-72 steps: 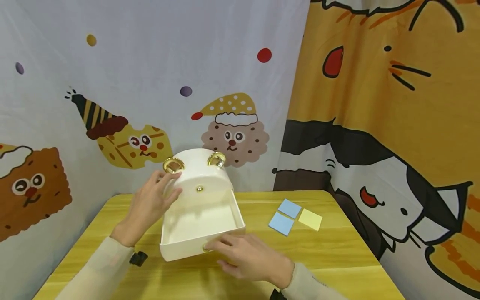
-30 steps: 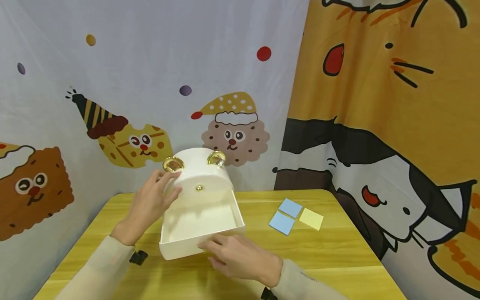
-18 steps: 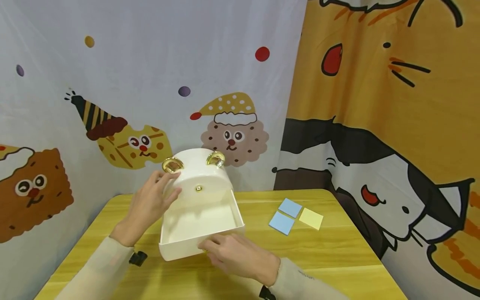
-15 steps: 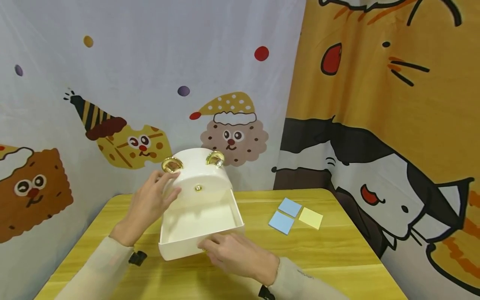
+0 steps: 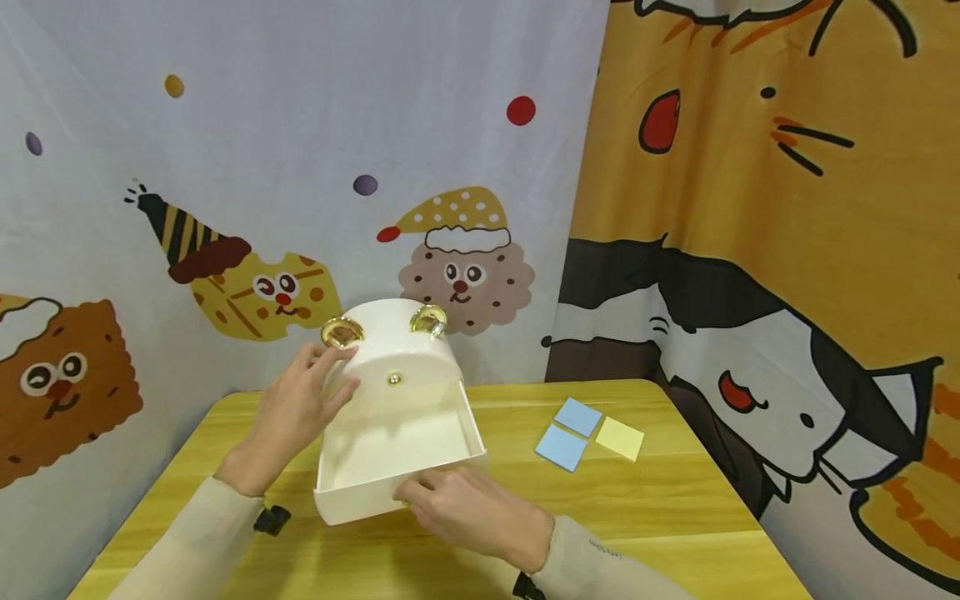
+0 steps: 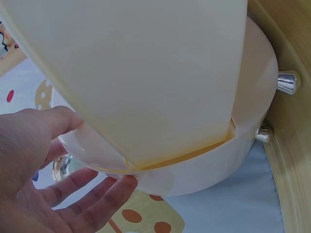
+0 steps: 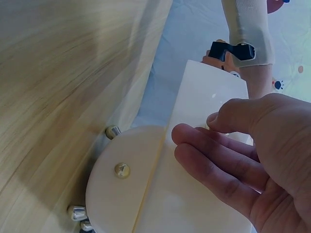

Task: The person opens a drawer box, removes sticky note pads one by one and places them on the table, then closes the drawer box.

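Observation:
A white drawer box with two gold ring-like ears stands on the table, and one white drawer is pulled far out. Nothing lies in the drawer. My left hand holds the box's left side; in the left wrist view its thumb lies by the drawer's side and the fingers bend against the body. At the drawer's front, my right hand pinches the small gold knob between thumb and index finger, mostly hiding it. Another gold knob sits above the drawer, and a further knob shows beneath.
Two blue sticky note pads and a yellow one lie right of the box on the wood-grain table. Shiny feet hold the box up. A printed cloth hangs close behind the table.
Since the earliest frame my right hand has shifted slightly left and its fingers have closed in over the front knob. The left hand keeps its hold; the drawer looks unmoved.

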Demonstrator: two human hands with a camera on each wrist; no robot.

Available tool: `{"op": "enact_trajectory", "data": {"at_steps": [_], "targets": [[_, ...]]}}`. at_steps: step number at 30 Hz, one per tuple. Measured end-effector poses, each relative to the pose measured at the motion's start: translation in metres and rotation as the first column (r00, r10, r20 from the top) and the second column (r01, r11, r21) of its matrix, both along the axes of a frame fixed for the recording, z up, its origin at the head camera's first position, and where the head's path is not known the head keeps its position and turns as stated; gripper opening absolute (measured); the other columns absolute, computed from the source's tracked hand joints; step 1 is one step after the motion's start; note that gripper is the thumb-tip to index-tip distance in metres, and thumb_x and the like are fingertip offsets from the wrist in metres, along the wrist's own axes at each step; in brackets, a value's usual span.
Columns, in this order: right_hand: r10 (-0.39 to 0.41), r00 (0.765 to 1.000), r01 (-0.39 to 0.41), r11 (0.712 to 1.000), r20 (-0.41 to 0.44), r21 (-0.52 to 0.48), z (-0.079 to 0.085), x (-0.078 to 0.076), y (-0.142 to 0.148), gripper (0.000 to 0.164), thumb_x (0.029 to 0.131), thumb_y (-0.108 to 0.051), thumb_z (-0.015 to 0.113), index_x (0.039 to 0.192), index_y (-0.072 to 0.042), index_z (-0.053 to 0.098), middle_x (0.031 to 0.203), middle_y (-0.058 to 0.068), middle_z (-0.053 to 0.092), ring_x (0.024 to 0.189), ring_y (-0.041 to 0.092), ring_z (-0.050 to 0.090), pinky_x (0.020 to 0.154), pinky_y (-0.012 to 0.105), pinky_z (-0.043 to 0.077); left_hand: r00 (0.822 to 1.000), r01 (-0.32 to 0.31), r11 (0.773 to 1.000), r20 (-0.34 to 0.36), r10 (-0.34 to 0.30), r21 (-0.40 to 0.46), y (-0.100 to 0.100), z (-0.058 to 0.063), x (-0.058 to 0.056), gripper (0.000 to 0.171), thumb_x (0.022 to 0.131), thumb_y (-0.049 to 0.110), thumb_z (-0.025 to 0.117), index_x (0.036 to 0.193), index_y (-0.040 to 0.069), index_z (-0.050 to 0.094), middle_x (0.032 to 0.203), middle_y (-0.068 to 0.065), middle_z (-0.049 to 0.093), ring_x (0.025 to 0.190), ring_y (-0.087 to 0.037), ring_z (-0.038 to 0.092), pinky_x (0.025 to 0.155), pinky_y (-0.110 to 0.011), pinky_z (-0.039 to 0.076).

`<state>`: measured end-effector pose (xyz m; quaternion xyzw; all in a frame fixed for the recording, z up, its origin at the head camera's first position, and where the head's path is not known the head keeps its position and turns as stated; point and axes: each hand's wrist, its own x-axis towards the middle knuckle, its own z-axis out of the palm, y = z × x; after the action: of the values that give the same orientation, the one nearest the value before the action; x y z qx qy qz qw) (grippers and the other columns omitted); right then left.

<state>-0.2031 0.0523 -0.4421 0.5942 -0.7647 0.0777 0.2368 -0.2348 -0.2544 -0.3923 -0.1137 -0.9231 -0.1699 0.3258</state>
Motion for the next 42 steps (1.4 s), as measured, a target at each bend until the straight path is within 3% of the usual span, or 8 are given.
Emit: {"op": "enact_trajectory", "data": {"at_steps": [8,17,29,42], "targets": [[0.023,1.0,-0.023,0.999,0.001,-0.025,0.002,-0.002,-0.001,0.025,0.105,-0.009,0.085,0.128,-0.015,0.079,0.114,-0.004,0.084,0.07,0.002,0.07,0.063,0.007,0.049,1.0,0.014,1.0,-0.021,-0.014,-0.008,-0.001,-0.001,0.0,0.046,0.104,0.02,0.092,0.147,0.016,0.078,0.118,-0.015,0.067,0.071,-0.016,0.052,0.054,-0.027,0.04],[0.017,1.0,-0.017,1.0,-0.008,-0.022,0.005,-0.002,0.0,0.023,0.105,-0.011,0.085,0.127,-0.016,0.079,0.113,-0.005,0.083,0.074,0.002,0.072,0.065,0.008,0.051,1.0,0.009,1.0,0.016,-0.009,-0.005,-0.001,0.002,0.001,0.045,0.105,0.021,0.09,0.148,0.015,0.077,0.123,-0.018,0.067,0.072,-0.018,0.055,0.052,-0.028,0.042],[0.014,1.0,-0.015,1.0,-0.007,-0.024,0.007,-0.001,-0.001,0.024,0.106,-0.011,0.085,0.128,-0.016,0.08,0.116,-0.004,0.085,0.073,0.002,0.072,0.065,0.007,0.05,1.0,0.015,1.0,0.008,-0.015,-0.007,-0.001,0.003,0.001,0.046,0.105,0.021,0.091,0.149,0.015,0.077,0.122,-0.017,0.067,0.072,-0.017,0.055,0.054,-0.028,0.042],[0.005,1.0,-0.006,0.999,-0.024,-0.042,0.01,-0.003,-0.005,0.017,0.107,-0.011,0.084,0.123,-0.017,0.081,0.107,-0.004,0.083,0.068,0.001,0.067,0.06,0.006,0.042,0.999,0.011,1.0,0.052,-0.011,0.002,-0.001,0.007,0.003,0.047,0.106,0.022,0.089,0.15,0.015,0.076,0.125,-0.019,0.067,0.071,-0.018,0.053,0.054,-0.028,0.042]]}}
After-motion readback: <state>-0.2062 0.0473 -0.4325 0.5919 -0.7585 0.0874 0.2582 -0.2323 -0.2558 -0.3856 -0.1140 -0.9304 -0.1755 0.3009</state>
